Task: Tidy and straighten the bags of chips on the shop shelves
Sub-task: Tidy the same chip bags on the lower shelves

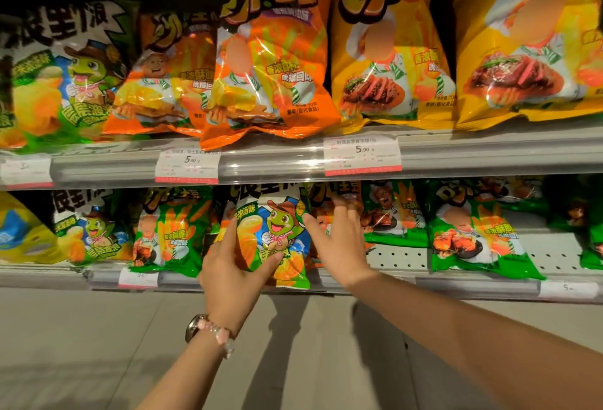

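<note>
Both hands: left hand (233, 267) grips glossy crinkled turtle bag (277, 233).

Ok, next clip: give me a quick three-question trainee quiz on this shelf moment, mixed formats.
1. True or false: the left hand grips the turtle-mascot bag on the lower shelf.
2. The right hand is: A) pinching a price tag, B) open, fingers spread beside the bag, C) holding a yellow bag.
3. Fill in: the orange bag on the upper shelf juts over the shelf's ____ edge.

Key: 1 true; 2 B; 3 front.
</note>
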Demonstrator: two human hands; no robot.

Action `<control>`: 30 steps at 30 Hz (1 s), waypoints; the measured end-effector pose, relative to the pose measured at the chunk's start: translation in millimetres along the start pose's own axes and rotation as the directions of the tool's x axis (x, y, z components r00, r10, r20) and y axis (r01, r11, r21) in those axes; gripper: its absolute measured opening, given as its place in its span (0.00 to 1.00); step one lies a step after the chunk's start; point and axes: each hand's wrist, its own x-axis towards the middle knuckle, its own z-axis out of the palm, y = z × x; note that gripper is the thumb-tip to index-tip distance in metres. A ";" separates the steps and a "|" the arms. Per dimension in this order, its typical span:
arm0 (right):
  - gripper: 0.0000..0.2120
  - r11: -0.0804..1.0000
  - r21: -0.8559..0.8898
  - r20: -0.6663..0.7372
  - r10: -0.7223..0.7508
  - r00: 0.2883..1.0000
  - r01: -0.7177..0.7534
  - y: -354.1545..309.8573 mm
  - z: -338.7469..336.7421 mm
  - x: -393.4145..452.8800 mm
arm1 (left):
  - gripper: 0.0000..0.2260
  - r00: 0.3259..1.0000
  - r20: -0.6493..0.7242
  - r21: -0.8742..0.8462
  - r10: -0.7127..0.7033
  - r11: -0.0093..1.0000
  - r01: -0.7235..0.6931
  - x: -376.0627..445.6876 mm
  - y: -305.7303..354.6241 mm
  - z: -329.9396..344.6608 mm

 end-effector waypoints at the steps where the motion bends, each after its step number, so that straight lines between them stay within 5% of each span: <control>1: 0.32 0.984 0.176 0.094 0.015 0.995 -0.032 -7.3 1.8 -8.1 | 0.43 1.000 -0.009 -0.004 -0.001 1.000 0.001 0.2 0.6 0.7; 3: 0.34 0.863 0.459 0.316 0.062 0.947 -0.210 -21.1 5.6 -16.1 | 0.43 1.000 -0.020 -0.015 -0.002 1.000 0.002 0.4 1.8 1.9; 6: 0.32 0.780 0.538 0.426 0.076 0.902 -0.320 -30.3 13.3 -14.3 | 0.43 0.999 -0.048 0.015 0.011 1.000 -0.010 0.6 3.4 2.8; 10: 0.29 0.778 0.545 0.364 0.118 0.924 -0.313 -33.0 25.4 -7.9 | 0.46 1.000 0.015 -0.015 0.006 1.000 -0.006 5.8 0.1 -2.8; 14: 0.33 0.836 0.492 0.277 0.115 0.954 -0.244 -31.5 26.5 4.9 | 0.36 1.000 0.007 -0.179 0.020 0.984 -0.018 18.0 -24.9 -23.7; 19: 0.26 0.858 0.474 0.305 0.051 0.951 -0.198 -31.1 30.4 10.9 | 0.39 0.964 -0.204 0.143 -0.170 0.969 0.201 67.5 -77.0 -45.7; 24: 0.32 0.869 0.451 0.289 0.075 0.954 -0.205 -39.7 47.8 17.5 | 0.54 0.917 -0.132 0.261 -0.378 0.879 0.400 102.1 -106.6 -50.7; 30: 0.29 0.887 0.431 0.254 0.054 0.966 -0.163 -50.0 64.0 23.7 | 0.52 0.891 -0.073 0.290 -0.448 0.845 0.449 122.0 -128.6 -49.1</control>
